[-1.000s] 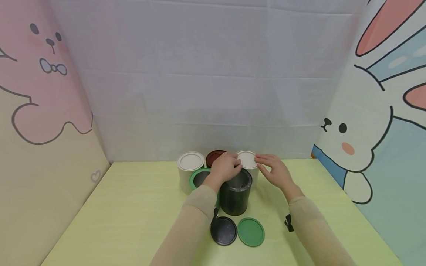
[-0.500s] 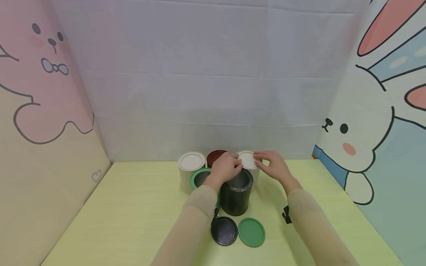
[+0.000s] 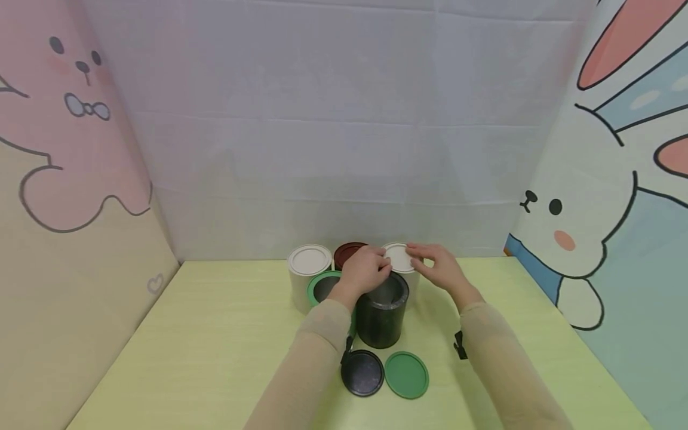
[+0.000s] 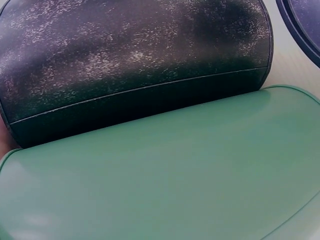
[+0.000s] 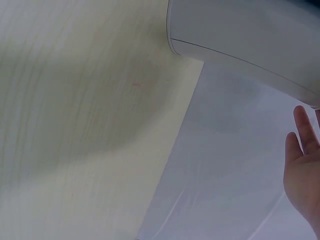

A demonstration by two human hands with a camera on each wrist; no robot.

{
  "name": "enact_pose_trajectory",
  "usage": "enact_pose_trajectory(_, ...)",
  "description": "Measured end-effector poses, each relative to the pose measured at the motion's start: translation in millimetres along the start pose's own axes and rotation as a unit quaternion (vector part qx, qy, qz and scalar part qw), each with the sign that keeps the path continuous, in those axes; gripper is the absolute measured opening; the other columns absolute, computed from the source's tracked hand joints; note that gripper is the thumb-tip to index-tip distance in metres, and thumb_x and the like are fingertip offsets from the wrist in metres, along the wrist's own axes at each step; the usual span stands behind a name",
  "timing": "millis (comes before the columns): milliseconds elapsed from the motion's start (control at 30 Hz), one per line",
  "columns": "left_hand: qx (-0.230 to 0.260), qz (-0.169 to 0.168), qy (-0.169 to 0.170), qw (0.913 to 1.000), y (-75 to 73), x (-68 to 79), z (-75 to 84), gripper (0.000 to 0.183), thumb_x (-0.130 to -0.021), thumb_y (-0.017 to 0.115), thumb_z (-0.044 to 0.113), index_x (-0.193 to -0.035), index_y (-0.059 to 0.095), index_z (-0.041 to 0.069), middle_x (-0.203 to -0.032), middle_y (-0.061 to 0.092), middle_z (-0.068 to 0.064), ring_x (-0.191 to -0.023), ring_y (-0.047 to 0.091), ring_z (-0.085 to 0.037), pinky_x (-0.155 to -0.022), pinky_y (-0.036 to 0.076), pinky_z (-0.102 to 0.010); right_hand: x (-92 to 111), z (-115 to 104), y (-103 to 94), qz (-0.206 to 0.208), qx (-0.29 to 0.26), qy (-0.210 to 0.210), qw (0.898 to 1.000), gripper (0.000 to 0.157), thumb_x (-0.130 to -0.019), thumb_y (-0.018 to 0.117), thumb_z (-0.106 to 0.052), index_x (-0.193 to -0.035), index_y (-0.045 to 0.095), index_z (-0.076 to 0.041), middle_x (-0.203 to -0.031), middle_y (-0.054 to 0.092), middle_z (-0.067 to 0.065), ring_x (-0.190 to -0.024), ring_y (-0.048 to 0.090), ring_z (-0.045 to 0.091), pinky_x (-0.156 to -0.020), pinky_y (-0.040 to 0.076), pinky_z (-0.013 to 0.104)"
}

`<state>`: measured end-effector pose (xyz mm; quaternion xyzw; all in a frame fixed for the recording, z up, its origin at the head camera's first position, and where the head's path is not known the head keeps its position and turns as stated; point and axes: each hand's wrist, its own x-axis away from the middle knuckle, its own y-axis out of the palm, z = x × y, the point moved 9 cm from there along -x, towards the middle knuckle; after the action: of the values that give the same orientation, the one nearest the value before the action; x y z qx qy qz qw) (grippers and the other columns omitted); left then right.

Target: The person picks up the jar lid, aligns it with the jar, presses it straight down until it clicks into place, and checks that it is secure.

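Observation:
A white can (image 3: pixel 412 292) topped by a white lid (image 3: pixel 398 258) stands between my two hands. The left hand (image 3: pixel 365 272) has its fingers curled at the lid's left edge; their tips are partly hidden. From the other side my right hand (image 3: pixel 442 272) grips the lid's right rim with thumb and fingers, its other fingers (image 5: pixel 303 130) showing beside the white can in the right wrist view. A black can (image 3: pixel 381 316) without a lid stands in front, close below the left hand. In the left wrist view it meets a green can (image 4: pixel 160 185).
On the left stands another white can (image 3: pixel 298 289) with its lid on. A dark red lid (image 3: pixel 346 255) tops a can at the back. A black lid (image 3: pixel 362 373) and a green lid (image 3: pixel 406 375) lie side by side on the table (image 3: pixel 215 358).
My right hand has moved slightly left over the white lid's rim, with its fingers bent more. The left hand stays in place, and the cans and loose lids have not shifted.

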<state>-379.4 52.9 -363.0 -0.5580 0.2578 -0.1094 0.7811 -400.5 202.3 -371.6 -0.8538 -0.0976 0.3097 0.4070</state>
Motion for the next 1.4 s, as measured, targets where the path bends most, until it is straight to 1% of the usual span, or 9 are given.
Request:
enact_pose_trajectory(133,0.006,0.001,0.005,1.0000,-0.7,-0.3,-0.1,0.026,-0.102,0.056,0.027,-0.109,0.079,0.017,-0.133,0.062,-0.002,-0.128,0.052,-0.019,-0.104,0.044,-0.033,0.7,-5.4,0.3,0.011,0.021,-0.021,0.999,0.033,-0.094,0.064,-0.008,-0.126,0.067,0.001,-0.133,0.061,0.017,-0.120,0.055,0.042,-0.101,0.041,0.057)
enact_pose_trajectory(333,0.007,0.000,0.014,0.9999,0.2,-1.4,-0.4,0.026,-0.102,0.056,0.027,-0.109,0.079,0.017,-0.133,0.063,-0.002,-0.127,0.053,-0.019,-0.104,0.044,-0.033,2.2,-6.9,2.5,0.021,0.049,-0.030,0.998,0.033,-0.095,0.061,-0.008,-0.127,0.066,0.001,-0.133,0.061,0.016,-0.119,0.056,0.041,-0.102,0.040,0.056)
enact_pose_trajectory(433,0.006,-0.003,0.011,0.9999,1.2,-1.9,-1.0,0.027,-0.102,0.056,0.027,-0.112,0.078,0.018,-0.134,0.062,-0.002,-0.128,0.052,-0.019,-0.104,0.043,-0.032,2.9,-6.2,3.2,0.019,0.050,-0.022,0.998,0.033,-0.096,0.059,-0.008,-0.128,0.066,0.001,-0.134,0.060,0.016,-0.120,0.055,0.042,-0.103,0.039,0.056)
enact_pose_trajectory(533,0.005,-0.004,0.009,0.9999,1.8,-2.6,-1.2,0.027,-0.102,0.055,0.027,-0.111,0.079,0.018,-0.133,0.062,-0.002,-0.129,0.052,-0.018,-0.104,0.043,-0.032,2.7,-4.9,4.0,0.015,0.056,-0.010,0.998,0.034,-0.097,0.058,-0.009,-0.128,0.066,0.000,-0.134,0.060,0.015,-0.120,0.055,0.041,-0.103,0.039,0.056)
enact_pose_trajectory(700,0.002,-0.004,0.011,0.9999,2.1,-3.2,-0.7,0.027,-0.102,0.055,0.026,-0.095,0.080,0.016,-0.131,0.064,-0.003,-0.127,0.053,-0.018,-0.104,0.044,-0.032,2.0,-4.9,4.7,0.006,0.061,0.006,0.998,0.034,-0.097,0.057,-0.010,-0.129,0.066,-0.002,-0.134,0.061,0.015,-0.120,0.055,0.042,-0.102,0.040,0.056)
enact_pose_trajectory(800,0.003,-0.004,0.012,0.9999,1.1,-3.4,-0.1,0.028,-0.101,0.056,0.026,-0.088,0.078,0.016,-0.130,0.064,-0.004,-0.126,0.054,-0.019,-0.104,0.044,-0.032,1.7,-6.3,3.8,0.003,0.060,0.011,0.998,0.034,-0.097,0.057,-0.010,-0.129,0.066,-0.002,-0.134,0.060,0.015,-0.119,0.054,0.043,-0.102,0.040,0.057)
enact_pose_trajectory(1100,0.022,-0.012,0.018,0.9995,1.1,-3.0,-0.4,0.027,-0.101,0.057,0.025,-0.085,0.077,0.016,-0.131,0.063,-0.005,-0.128,0.053,-0.019,-0.105,0.043,-0.032,3.9,-4.1,3.9,0.003,0.038,0.017,0.999,0.034,-0.098,0.057,-0.009,-0.130,0.064,-0.001,-0.136,0.059,0.016,-0.121,0.054,0.042,-0.102,0.039,0.057)
enact_pose_trajectory(1300,0.022,-0.016,0.020,0.9994,2.0,-3.0,-0.9,0.026,-0.101,0.056,0.026,-0.091,0.078,0.015,-0.131,0.063,-0.004,-0.127,0.053,-0.019,-0.106,0.042,-0.031,5.3,-2.0,5.1,0.010,0.020,0.022,1.000,0.033,-0.098,0.057,-0.008,-0.130,0.064,-0.001,-0.136,0.059,0.016,-0.123,0.052,0.042,-0.104,0.037,0.057)
enact_pose_trajectory(1400,0.021,-0.015,0.025,0.9994,2.0,-3.1,-0.3,0.026,-0.101,0.056,0.026,-0.091,0.078,0.015,-0.130,0.064,-0.004,-0.126,0.054,-0.019,-0.105,0.043,-0.032,5.6,-1.5,4.9,0.013,0.012,0.022,1.000,0.033,-0.098,0.057,-0.008,-0.130,0.064,-0.001,-0.137,0.058,0.016,-0.124,0.052,0.042,-0.104,0.037,0.057)
